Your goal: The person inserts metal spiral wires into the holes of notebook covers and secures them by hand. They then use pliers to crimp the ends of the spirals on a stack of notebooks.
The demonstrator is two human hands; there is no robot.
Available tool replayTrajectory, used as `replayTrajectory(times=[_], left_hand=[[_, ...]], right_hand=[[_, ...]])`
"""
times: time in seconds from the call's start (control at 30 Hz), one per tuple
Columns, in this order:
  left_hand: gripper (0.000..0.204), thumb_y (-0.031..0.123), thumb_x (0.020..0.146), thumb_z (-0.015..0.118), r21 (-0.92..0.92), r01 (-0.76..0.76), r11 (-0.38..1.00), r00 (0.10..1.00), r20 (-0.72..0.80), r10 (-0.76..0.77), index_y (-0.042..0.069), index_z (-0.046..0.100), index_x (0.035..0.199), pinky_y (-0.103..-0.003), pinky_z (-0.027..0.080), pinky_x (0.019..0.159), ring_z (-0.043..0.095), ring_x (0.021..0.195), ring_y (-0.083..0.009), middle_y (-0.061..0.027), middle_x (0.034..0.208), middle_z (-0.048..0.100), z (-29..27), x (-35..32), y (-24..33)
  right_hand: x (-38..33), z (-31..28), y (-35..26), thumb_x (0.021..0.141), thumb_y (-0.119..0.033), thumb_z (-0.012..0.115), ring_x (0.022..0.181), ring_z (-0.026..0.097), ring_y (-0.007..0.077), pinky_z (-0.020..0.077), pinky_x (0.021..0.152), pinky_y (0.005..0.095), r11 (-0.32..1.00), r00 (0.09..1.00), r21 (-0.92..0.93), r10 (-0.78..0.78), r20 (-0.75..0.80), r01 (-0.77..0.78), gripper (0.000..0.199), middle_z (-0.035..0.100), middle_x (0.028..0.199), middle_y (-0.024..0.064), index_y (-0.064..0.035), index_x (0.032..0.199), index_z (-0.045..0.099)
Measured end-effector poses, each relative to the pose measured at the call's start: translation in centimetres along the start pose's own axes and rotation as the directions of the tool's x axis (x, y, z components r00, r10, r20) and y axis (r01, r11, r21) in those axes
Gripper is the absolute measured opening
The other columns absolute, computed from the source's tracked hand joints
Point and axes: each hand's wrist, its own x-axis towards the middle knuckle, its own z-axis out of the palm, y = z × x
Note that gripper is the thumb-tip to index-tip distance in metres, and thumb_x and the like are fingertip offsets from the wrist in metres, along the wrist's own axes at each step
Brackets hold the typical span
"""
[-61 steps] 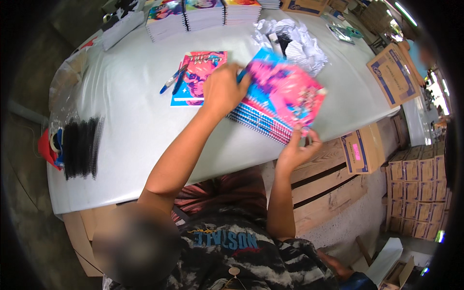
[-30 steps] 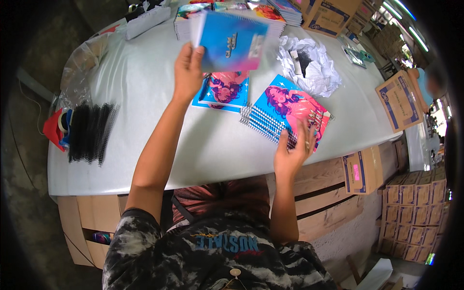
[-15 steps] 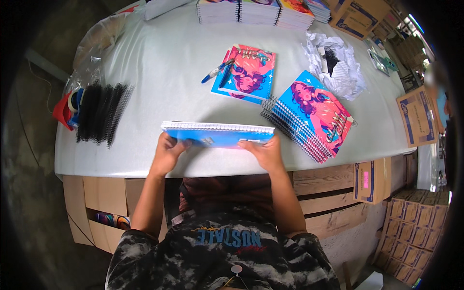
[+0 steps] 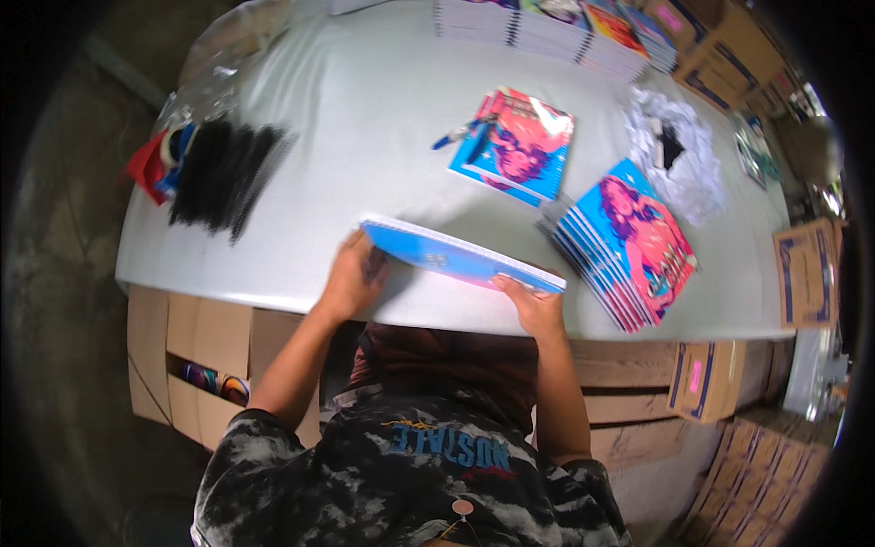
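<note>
Both my hands hold one blue spiral notebook (image 4: pixel 456 257) at the near edge of the white table (image 4: pixel 365 118). My left hand (image 4: pixel 351 278) grips its left end and my right hand (image 4: pixel 533 308) grips its right end. The notebook is tilted, its far long edge raised off the table. To the right lies a fanned stack of notebooks (image 4: pixel 629 242) with pink and blue covers. Farther back a single notebook (image 4: pixel 515 144) of the same kind lies flat with a blue pen (image 4: pixel 460 134) at its left edge.
A bundle of black spiral bindings (image 4: pixel 223 173) lies at the table's left, beside red and blue items. Crumpled clear plastic wrap (image 4: pixel 674 155) sits at the right. Rows of stacked notebooks (image 4: pixel 547 23) line the far edge. Cardboard boxes (image 4: pixel 807 273) stand to the right and under the table.
My left hand lifted one notebook from the stack, both hands brought it to the near table edge, and it now tilts lower toward the table.
</note>
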Motion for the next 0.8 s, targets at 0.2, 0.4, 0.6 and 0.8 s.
replayTrajectory(times=[0.2, 0.4, 0.6, 0.8], left_hand=[[0.027, 0.02, 0.077, 0.062, 0.797, 0.493, 0.348, 0.853, -0.521, -0.014, 0.009, 0.058, 0.102, -0.044, 0.042, 0.082, 0.055, 0.097, -0.0315, -0.0128, 0.102, 0.057, -13.5, 2.7, -5.3], [0.03, 0.031, 0.084, 0.055, 0.764, 0.519, 0.382, 0.822, -0.569, 0.022, 0.008, 0.055, 0.104, -0.045, 0.043, 0.08, 0.056, 0.096, -0.0304, -0.0124, 0.101, 0.056, -15.5, 1.5, -8.1], [0.031, 0.037, 0.084, 0.056, 0.651, 0.52, 0.552, 0.801, -0.596, -0.051, 0.011, 0.064, 0.099, -0.045, 0.046, 0.076, 0.058, 0.091, -0.0314, -0.0101, 0.096, 0.061, -16.4, 1.5, -7.2], [0.031, 0.041, 0.082, 0.058, 0.645, 0.586, 0.49, 0.756, -0.653, -0.044, 0.014, 0.07, 0.091, -0.04, 0.046, 0.078, 0.057, 0.095, -0.0306, -0.0099, 0.099, 0.063, -17.4, 2.0, -4.8]], right_hand=[[1.4, 1.8, -3.3, 0.076, 0.006, 0.065, 0.088, 0.064, 0.0185, 0.0493, 0.08, 0.0282, 0.968, 0.973, 0.096, -0.231, -0.019, 0.232, 0.024, 0.065, 0.1, 0.0162, 0.0041, 0.1, 0.062], [1.5, 1.5, -3.6, 0.078, 0.007, 0.063, 0.096, 0.062, 0.02, 0.0479, 0.084, 0.0279, 0.979, 0.975, 0.074, -0.196, 0.1, 0.189, 0.032, 0.063, 0.105, 0.0193, 0.0054, 0.109, 0.057], [1.3, 1.3, -4.1, 0.079, 0.006, 0.062, 0.097, 0.062, 0.0194, 0.0478, 0.084, 0.0275, 0.985, 0.987, 0.052, -0.163, 0.012, 0.162, 0.028, 0.063, 0.106, 0.0186, 0.0049, 0.107, 0.059], [1.6, 0.4, -3.4, 0.079, 0.006, 0.062, 0.098, 0.061, 0.0192, 0.0472, 0.085, 0.0286, 0.971, 0.968, -0.044, -0.229, 0.1, 0.234, 0.027, 0.063, 0.106, 0.019, 0.0049, 0.106, 0.06]])
